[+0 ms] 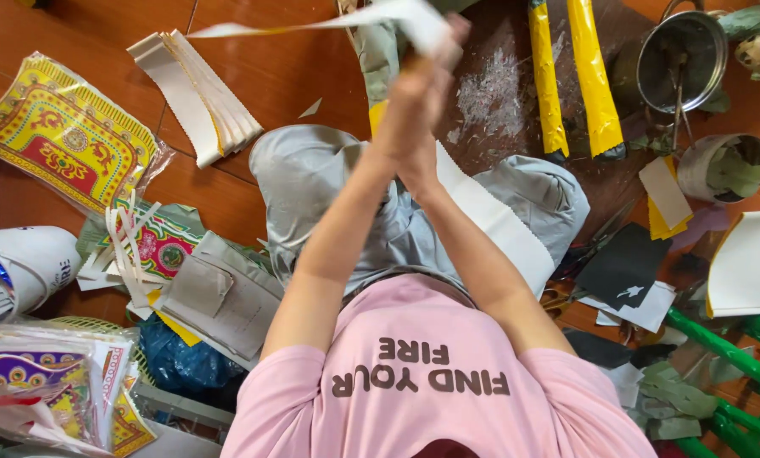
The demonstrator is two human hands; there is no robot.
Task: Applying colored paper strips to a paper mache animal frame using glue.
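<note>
I sit cross-legged on the floor in a pink shirt and grey trousers. My left hand (404, 114) and my right hand (438, 72) are raised together in front of me, pressed against each other. Between them they pinch a long white paper strip (499, 222) with a zigzag edge. One end of it sticks out above the fingers and bends off to the left. The other end hangs down over my right knee. The fingers overlap, so I cannot tell which hand does most of the gripping.
A stack of white strips (198, 89) and a yellow-and-red patterned paper packet (66, 136) lie left. Two yellow tubes (567, 76), a metal pot (681, 51) and a tin of scraps (723, 165) stand right. Green rods (719, 348) and paper offcuts are near my right side.
</note>
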